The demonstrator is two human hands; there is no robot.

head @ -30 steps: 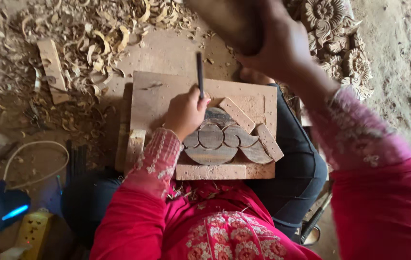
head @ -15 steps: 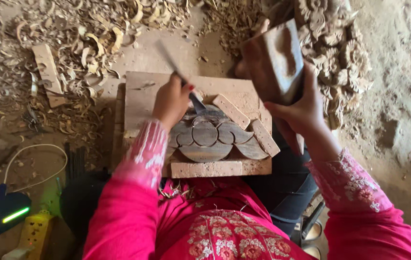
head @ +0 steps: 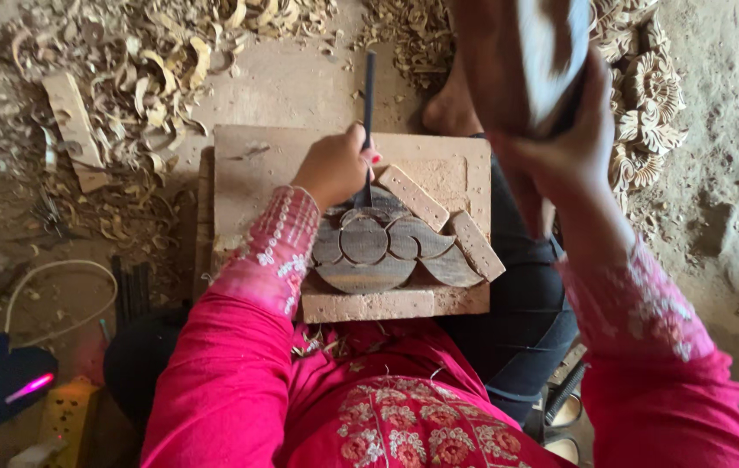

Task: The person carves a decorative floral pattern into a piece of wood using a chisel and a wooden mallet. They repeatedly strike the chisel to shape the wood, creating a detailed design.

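Wooden mallet point(head: 551, 61) has risen again, gripped in the right hand point(head: 560, 165); left hand point(head: 335, 165) clasps the chisel point(head: 369, 121) upright at the carving's point(head: 378, 251) top edge.

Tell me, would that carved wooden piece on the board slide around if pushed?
Probably not: the carved piece looks hemmed by wooden strips on the board. It seems stiff, solid wood, though thin carved edges might chip under the chisel.

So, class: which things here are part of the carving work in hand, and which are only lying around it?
In use:
left hand
chisel
carved wooden piece
board
right hand
wooden mallet

Lying about:
wood shavings
loose wood strip
finished floral carvings
white cable
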